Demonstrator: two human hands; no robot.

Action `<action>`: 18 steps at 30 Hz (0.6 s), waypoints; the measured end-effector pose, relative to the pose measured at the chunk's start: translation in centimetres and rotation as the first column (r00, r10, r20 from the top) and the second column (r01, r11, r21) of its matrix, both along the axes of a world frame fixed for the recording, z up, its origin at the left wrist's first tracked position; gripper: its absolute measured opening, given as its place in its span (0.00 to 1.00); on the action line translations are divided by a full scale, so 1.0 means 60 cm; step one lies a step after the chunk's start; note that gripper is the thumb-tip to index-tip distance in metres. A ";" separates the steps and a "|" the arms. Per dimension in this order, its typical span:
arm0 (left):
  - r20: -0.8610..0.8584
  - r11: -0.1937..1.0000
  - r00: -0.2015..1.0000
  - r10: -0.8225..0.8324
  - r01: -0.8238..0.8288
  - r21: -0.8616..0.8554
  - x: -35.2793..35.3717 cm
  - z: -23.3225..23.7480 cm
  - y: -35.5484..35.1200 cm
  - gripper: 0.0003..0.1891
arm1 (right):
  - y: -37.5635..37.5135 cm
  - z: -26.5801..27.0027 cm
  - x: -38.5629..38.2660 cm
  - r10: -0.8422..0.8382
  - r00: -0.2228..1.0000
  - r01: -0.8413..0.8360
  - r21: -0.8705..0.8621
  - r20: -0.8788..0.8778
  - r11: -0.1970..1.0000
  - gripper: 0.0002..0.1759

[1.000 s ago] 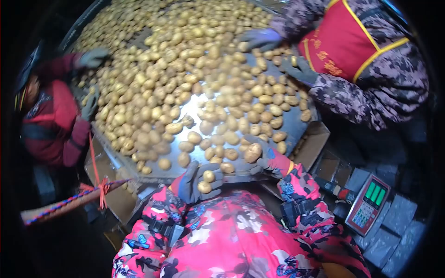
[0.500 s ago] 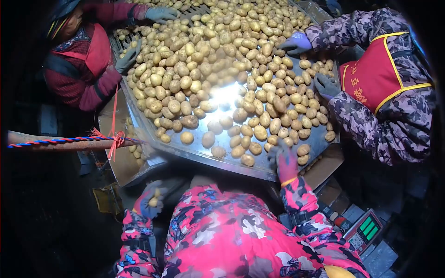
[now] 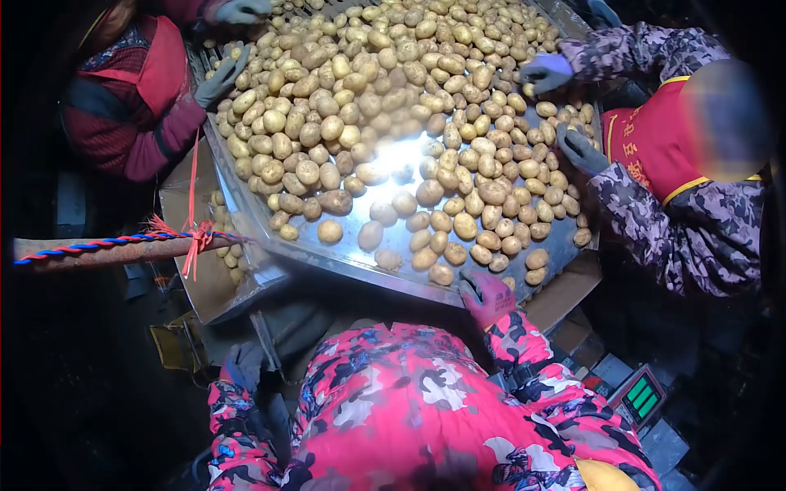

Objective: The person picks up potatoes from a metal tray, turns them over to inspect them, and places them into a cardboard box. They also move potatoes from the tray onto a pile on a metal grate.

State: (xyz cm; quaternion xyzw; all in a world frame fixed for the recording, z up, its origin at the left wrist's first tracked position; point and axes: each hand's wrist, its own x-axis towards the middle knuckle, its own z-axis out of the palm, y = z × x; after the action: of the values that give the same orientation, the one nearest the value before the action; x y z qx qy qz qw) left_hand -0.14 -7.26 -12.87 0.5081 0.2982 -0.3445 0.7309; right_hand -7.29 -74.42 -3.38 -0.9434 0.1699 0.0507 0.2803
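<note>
My right hand (image 3: pixel 489 296), in a pink glove with grey fingers, is at the near edge of the metal sorting table (image 3: pixel 372 274). Its fingers are partly spread and bent, just below the nearest potatoes (image 3: pixel 454 253), and no potato shows in it. Low at the left, beside my body, hangs my left hand (image 3: pixel 243 364) in a grey-blue glove. Dimness and blur hide its fingers, and I make out no potato there. A big heap of potatoes (image 3: pixel 327 106) covers most of the table, thinning out toward me.
Across at the left, a person's gloved hand (image 3: pixel 223 75) rests by the heap. On the right, another person's two gloved hands (image 3: pixel 547 72) work among potatoes. Cardboard boxes (image 3: pixel 561 295) stand under the table edges. A rusty pole (image 3: pixel 98 252) juts in from the left; a scale display (image 3: pixel 642 398) glows lower right.
My left hand has moved lower, and the potatoes seen in it before no longer show. My right hand has drawn back toward the table's edge. The right-hand person's upper hand has shifted slightly.
</note>
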 end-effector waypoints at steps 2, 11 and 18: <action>-0.231 0.956 0.966 -0.119 0.049 -0.289 0.077 0.099 -0.122 0.26 | 0.004 0.022 0.042 -0.093 0.971 0.117 0.097 -0.220 0.988 0.33; 0.048 0.646 0.723 -0.689 0.642 -0.412 0.206 0.264 -0.496 0.33 | 0.054 0.048 0.132 0.023 0.964 0.183 0.725 -0.264 0.664 0.34; 0.311 0.613 0.822 -0.477 0.565 -0.552 0.214 0.317 -0.561 0.40 | 0.107 0.170 0.179 0.068 0.997 -0.021 0.723 -0.036 0.690 0.35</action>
State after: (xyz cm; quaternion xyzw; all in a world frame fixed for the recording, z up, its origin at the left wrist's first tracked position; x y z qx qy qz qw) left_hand 12.71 -40.92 6.14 0.3234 -0.0431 -0.5855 0.7421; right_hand 3.47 -67.98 6.80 -0.7592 0.1219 0.1485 0.6218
